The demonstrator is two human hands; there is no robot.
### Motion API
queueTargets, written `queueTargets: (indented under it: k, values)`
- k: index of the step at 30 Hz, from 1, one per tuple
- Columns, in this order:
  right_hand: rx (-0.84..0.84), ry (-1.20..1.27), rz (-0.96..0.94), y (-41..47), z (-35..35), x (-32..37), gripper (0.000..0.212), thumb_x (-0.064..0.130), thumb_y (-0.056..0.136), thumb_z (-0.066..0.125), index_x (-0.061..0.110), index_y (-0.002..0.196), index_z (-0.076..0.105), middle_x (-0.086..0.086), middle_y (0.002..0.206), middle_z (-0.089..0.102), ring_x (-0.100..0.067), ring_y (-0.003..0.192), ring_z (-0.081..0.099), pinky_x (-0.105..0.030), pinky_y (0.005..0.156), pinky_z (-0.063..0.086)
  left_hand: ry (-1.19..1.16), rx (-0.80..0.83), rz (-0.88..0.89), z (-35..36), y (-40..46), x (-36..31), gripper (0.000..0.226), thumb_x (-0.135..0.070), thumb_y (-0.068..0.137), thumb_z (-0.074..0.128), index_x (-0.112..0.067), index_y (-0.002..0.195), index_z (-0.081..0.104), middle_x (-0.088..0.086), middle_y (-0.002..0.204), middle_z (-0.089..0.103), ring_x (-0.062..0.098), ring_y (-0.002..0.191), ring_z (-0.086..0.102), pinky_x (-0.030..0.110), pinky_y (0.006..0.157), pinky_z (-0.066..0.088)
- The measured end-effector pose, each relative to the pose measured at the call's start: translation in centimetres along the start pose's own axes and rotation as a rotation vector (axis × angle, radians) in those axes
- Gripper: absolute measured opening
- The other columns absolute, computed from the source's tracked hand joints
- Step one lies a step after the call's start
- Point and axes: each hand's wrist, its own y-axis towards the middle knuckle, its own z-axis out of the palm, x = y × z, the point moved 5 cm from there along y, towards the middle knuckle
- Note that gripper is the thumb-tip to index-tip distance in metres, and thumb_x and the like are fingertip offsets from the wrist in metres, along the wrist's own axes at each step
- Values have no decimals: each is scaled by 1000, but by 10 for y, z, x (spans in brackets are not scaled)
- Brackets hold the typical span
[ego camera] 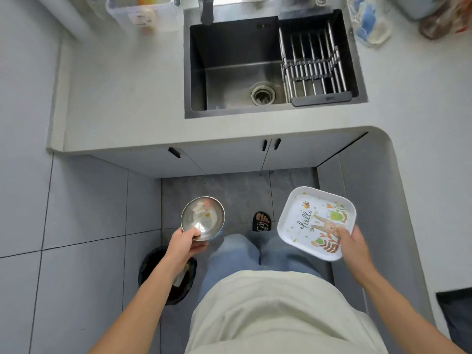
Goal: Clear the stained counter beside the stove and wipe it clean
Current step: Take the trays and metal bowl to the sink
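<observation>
My left hand [183, 242] grips the near rim of a round steel bowl [203, 217] with a few orange and white food scraps inside. My right hand [351, 245] holds a square white plate [310, 218] printed with "hello" and a cartoon animal, thumb on its near right corner. Both dishes hover over the floor in front of the white counter [122, 103]. The dark sink [235, 72] lies straight ahead, its basin bare around the drain.
A folding drain rack [313, 65] spans the sink's right side. A clear storage box [143, 14] stands at the back left, bagged items [371, 24] at the back right. A black-lined bin [167, 274] sits on the floor under my left forearm. The counter curves along my right.
</observation>
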Motion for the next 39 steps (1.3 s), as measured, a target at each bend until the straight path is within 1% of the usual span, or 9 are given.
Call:
queueTargets:
  k: [4,7,10,15,21,28,31,35,39]
  values:
    - [89,2,-57,27,35,70,25,29,95,53,34,117,64,9,104,79,-12,88,78,-36,79,59,-13,-65,-44,-15,5,-9,28,-6,100,56,-1,127,60,20,107,72,36,91,75,41,77,62]
    - [150,4,-90,41,61,115,23,33,92,53,39,111,65,11,104,79,-10,88,78,-35,76,59,-23,-100,-81,-27,10,-19,28,-6,99,55,-1,127,60,22,113,72,37,93,75,40,74,62]
    - [174,-6,-111,54,84,154,20,37,92,53,50,100,65,16,100,79,-6,83,78,-24,64,57,-43,-117,-112,-35,21,-32,28,-5,98,57,-1,126,61,23,115,73,37,94,76,38,70,63]
    - [168,-39,-106,75,109,194,21,38,93,51,50,104,64,14,102,78,-6,84,78,-33,73,57,-10,-131,-103,-35,47,-88,24,-6,96,60,-6,118,66,22,115,75,39,101,76,44,80,65]
    - [122,-21,-81,95,117,218,23,35,99,49,43,114,64,10,107,79,-12,91,78,-39,79,60,24,0,24,-6,77,-202,30,-14,81,70,-10,111,72,2,83,79,16,77,77,36,69,65]
    - [82,60,-77,122,136,273,27,33,98,51,40,119,65,9,108,79,-13,93,78,-32,73,60,14,147,105,61,117,-325,18,-8,96,63,-7,113,67,9,89,78,25,81,79,37,72,65]
    - [53,57,-90,149,160,307,25,32,100,49,40,118,64,9,108,79,-12,93,78,-38,78,62,-7,184,101,91,139,-364,19,-8,97,61,-7,116,65,7,83,79,26,78,79,37,71,65]
    - [32,-29,-140,188,198,358,19,38,98,47,40,111,61,10,101,76,-8,84,76,-30,67,60,-26,158,78,121,169,-396,23,-7,99,59,-5,122,62,18,103,75,33,88,79,36,70,65]
    - [6,-171,-187,231,234,390,24,38,102,40,34,115,58,12,98,73,-13,85,72,-35,72,57,-12,119,34,145,201,-407,29,-6,101,55,-4,130,58,21,115,72,34,93,76,37,74,64]
